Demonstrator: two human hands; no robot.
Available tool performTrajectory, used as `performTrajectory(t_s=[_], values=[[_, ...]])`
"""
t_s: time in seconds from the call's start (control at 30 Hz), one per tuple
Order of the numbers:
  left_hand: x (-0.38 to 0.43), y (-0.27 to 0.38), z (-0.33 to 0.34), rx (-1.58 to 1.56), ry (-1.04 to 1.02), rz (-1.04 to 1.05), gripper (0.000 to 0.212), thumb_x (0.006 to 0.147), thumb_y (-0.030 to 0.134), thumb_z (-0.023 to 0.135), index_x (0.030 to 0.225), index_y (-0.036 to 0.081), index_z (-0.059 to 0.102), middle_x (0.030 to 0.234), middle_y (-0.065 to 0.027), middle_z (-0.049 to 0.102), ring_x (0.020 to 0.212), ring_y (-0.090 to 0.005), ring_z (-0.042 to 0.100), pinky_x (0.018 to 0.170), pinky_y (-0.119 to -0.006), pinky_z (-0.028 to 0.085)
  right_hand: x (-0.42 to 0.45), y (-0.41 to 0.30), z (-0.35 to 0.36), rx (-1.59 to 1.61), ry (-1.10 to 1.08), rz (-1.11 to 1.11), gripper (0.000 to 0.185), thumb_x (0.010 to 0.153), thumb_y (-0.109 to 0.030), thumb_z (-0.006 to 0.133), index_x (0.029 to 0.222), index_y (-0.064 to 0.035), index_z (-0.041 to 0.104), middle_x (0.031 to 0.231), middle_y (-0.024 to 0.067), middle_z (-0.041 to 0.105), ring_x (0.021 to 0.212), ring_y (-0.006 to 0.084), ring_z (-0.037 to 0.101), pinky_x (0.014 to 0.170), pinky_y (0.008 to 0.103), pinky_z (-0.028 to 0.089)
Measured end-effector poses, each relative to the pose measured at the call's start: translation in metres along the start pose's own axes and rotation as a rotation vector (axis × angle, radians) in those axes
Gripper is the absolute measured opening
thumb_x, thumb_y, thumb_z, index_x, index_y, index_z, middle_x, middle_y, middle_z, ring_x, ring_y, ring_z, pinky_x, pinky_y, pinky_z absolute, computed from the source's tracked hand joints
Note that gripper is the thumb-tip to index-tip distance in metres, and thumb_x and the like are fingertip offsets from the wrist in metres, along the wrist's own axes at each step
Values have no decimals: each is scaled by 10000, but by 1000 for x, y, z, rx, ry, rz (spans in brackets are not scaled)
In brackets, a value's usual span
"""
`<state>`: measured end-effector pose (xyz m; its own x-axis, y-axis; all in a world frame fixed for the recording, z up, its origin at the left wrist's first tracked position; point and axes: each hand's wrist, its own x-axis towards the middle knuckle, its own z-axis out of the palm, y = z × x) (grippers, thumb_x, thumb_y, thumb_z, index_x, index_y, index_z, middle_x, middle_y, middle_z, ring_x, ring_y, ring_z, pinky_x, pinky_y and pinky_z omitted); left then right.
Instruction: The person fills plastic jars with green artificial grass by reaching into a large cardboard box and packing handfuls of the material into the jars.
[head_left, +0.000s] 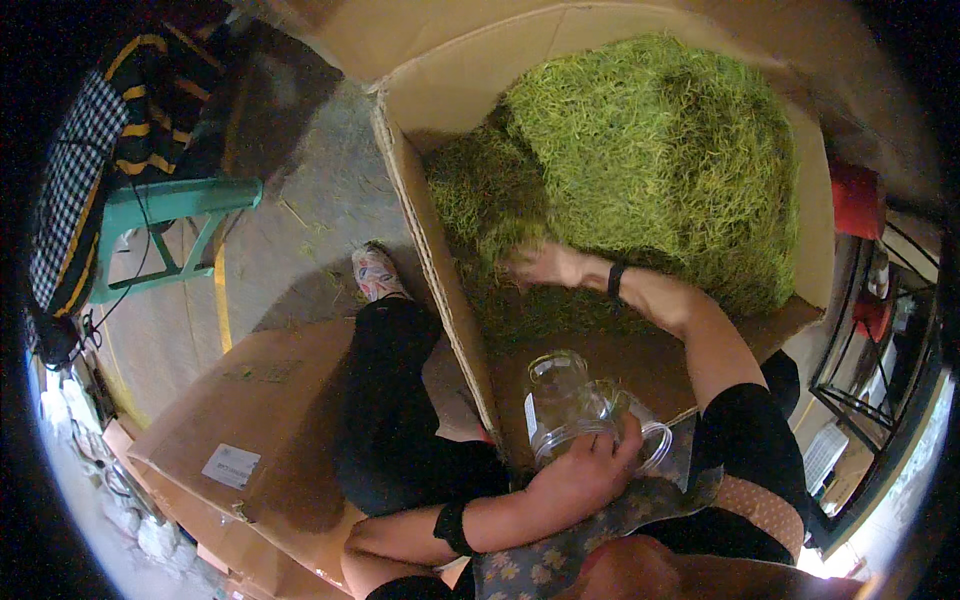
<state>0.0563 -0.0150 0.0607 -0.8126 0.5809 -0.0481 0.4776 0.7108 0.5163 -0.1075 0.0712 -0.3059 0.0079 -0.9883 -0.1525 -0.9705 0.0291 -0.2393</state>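
Note:
My left hand grips a clear, see-through jar with a pale label on its side, near the front edge of a large open cardboard box. Beside the fingers is another clear rounded piece; whether it belongs to the same jar, I cannot tell. Inside the box my right hand touches loose green dried grass, its fingers blurred and partly hidden. A big mound of brighter dried grass rises beyond this hand. Both wrists wear black bands.
A closed cardboard box stands at the lower left, with a printed label. Farther left are a green plastic stool and a checked cloth item. A black metal frame stands at the right. Grass bits lie on the floor.

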Motion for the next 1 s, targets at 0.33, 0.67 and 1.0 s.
performTrajectory(t_s=[0.33, 0.67, 1.0], values=[[-3, -3, 7, 19, 0, -1, 475, 740, 188, 549, 1128, -86, 552, 1030, -126, 572, 680, -130, 549, 591, -244, 472, 34, 54, -120, 503, 127, 620, 535, 886, -406, 605, 1285, -65, 498, 1236, 229, 519, 1094, 399, 547, 885, 473, 485], [0, -9, -5, 138, -55, 100, 445, 748, 187, 523, 1111, -61, 589, 1133, -150, 565, 690, -128, 537, 609, -240, 457, 76, 117, -62, 923, 661, 596, 410, 856, -363, 597, 1146, -74, 618, 1329, 158, 469, 1183, 366, 444, 962, 467, 399], [-10, -11, 8, 113, -50, 4, 433, 771, 190, 512, 1123, -48, 592, 1177, -156, 548, 722, -138, 540, 594, -237, 441, 96, 31, -77, 69, -271, 252, 369, 935, -266, 406, 1271, -194, 542, 1423, 141, 390, 1292, 378, 352, 1059, 565, 263]])
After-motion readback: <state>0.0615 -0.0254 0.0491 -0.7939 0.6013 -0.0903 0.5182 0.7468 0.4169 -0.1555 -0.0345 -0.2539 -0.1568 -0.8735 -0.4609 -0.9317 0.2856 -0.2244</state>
